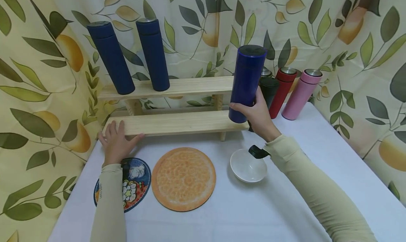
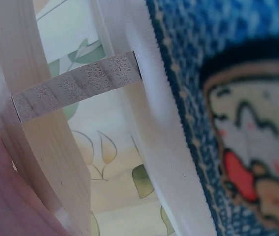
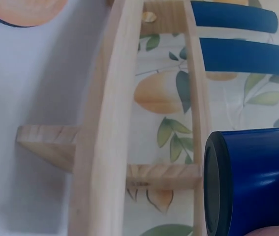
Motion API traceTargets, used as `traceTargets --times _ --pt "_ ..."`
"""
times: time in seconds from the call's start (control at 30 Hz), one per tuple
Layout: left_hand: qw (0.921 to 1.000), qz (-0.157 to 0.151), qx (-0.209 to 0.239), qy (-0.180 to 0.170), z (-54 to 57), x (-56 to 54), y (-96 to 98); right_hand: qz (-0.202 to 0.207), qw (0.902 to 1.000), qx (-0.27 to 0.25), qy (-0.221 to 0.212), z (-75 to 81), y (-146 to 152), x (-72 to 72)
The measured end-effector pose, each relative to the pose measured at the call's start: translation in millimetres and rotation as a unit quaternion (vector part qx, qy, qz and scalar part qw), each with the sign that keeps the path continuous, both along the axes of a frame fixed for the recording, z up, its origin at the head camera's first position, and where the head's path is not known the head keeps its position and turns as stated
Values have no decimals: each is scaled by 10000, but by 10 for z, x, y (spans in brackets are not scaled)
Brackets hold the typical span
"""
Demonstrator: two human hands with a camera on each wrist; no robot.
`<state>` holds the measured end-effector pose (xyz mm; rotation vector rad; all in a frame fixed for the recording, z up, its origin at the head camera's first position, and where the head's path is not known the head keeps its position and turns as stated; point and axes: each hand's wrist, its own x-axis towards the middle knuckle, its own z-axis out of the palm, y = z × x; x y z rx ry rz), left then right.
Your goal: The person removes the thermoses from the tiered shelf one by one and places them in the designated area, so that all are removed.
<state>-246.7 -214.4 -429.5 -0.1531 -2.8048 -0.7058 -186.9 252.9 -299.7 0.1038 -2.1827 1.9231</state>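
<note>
My right hand [image 1: 261, 116] grips a shiny blue thermos bottle [image 1: 248, 83] near its base, fingers and thumb round it. The bottle is tilted slightly, in front of the right end of a two-tier wooden shelf [image 1: 177, 123]; its dark base [image 3: 213, 184] shows in the right wrist view. At the shelf's left end, my left hand [image 1: 115, 143] rests with fingers spread on the lower board and thumb along its front edge. Two matte blue thermos bottles [image 1: 111, 58] [image 1: 153, 55] stand on the upper board. The left wrist view shows a shelf support [image 2: 77, 86] beside that hand.
Right of the shelf stand a black bottle [image 1: 269, 88], a red one [image 1: 282, 92] and a pink one [image 1: 302, 94]. A round orange mat [image 1: 184, 178], a patterned blue mat [image 1: 137, 185] and a white bowl [image 1: 245, 168] lie in front. A leaf-patterned curtain hangs behind.
</note>
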Motion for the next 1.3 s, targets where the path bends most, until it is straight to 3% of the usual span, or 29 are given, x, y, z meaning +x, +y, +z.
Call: traceTargets --times 0.5,0.8,1.07,1.3 --pt "10000 -32 17 92 -10 -11 -4 -61 9990 -368 230 -92 333 264" --pt "10000 -32 53 52 -13 -2 -3 -262 9987 -424 144 -151 555 391" --pt "10000 -16 48 4 5 -6 -5 -645 9969 -448 7 -275 780 425" --pt "10000 6 38 -28 -3 -16 -9 -987 9934 -576 58 -409 994 365"
